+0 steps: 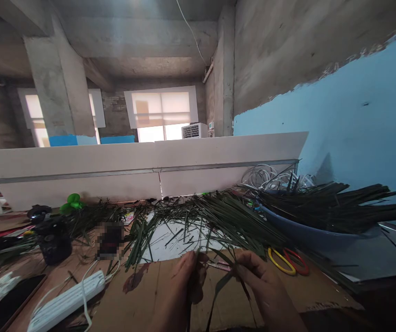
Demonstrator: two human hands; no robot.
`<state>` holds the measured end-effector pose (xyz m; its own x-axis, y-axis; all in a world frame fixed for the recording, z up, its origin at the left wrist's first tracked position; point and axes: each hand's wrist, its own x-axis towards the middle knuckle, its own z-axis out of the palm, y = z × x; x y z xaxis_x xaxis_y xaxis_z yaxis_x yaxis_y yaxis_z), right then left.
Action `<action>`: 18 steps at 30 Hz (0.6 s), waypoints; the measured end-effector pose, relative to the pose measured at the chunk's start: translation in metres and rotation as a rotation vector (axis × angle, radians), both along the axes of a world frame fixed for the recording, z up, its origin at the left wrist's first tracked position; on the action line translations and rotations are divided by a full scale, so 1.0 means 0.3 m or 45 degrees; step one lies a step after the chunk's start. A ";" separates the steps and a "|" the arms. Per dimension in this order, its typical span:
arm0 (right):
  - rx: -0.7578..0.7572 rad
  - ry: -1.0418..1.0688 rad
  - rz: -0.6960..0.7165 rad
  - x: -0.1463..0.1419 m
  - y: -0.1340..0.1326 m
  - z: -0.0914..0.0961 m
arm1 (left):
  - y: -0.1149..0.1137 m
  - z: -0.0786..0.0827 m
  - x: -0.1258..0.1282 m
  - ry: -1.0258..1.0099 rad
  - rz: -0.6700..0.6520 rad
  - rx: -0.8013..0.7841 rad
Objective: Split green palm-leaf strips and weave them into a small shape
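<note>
My left hand [190, 273] is closed, fingertips pinched together on a thin green leaf strip. Across from it, my right hand [258, 279] pinches the same strips where several cross in a small bunch. One long dark strip [215, 293] hangs down between the hands. A slim, pale, shiny item [219, 266] shows between the fingertips; its kind I cannot make out. Both hands are above a sheet of brown cardboard [149, 295]. Just right of my right hand lie a yellow loop handle [281, 261] and a red one [297, 262], apparently of scissors.
Long green leaves [239, 216] and cut scraps cover a white sheet [156, 244] behind the cardboard. A blue basin [298, 230] piled with leaves stands right. On the left are a power strip [69, 299], a phone [11, 304] and a dark cup [52, 242]. A white partition [115, 161] borders the table.
</note>
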<state>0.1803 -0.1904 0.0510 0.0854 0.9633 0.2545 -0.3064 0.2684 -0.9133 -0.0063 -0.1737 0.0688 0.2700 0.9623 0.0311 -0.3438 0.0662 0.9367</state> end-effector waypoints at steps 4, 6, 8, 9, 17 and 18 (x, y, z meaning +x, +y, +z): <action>-0.043 0.101 0.022 0.006 0.018 -0.023 | 0.012 -0.021 -0.022 -0.134 -0.124 -0.041; -0.046 0.090 0.060 -0.001 0.023 -0.029 | 0.009 -0.024 -0.025 -0.153 -0.128 -0.032; -0.035 0.049 0.081 -0.014 0.023 -0.030 | 0.004 -0.025 -0.022 -0.122 -0.102 0.003; -0.031 0.027 0.083 -0.022 0.022 -0.030 | 0.003 -0.026 -0.018 -0.102 -0.089 0.027; -0.019 -0.026 0.241 -0.050 0.000 -0.031 | 0.009 -0.044 0.010 -0.175 -0.085 0.098; -0.016 -0.030 0.275 -0.051 -0.001 -0.030 | 0.004 -0.040 0.010 -0.178 -0.107 0.071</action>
<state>0.1650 -0.1908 0.0419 -0.1296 0.9616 0.2418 -0.3339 0.1873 -0.9238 -0.0034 -0.1725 0.0569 0.3389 0.9323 0.1265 -0.4665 0.0497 0.8831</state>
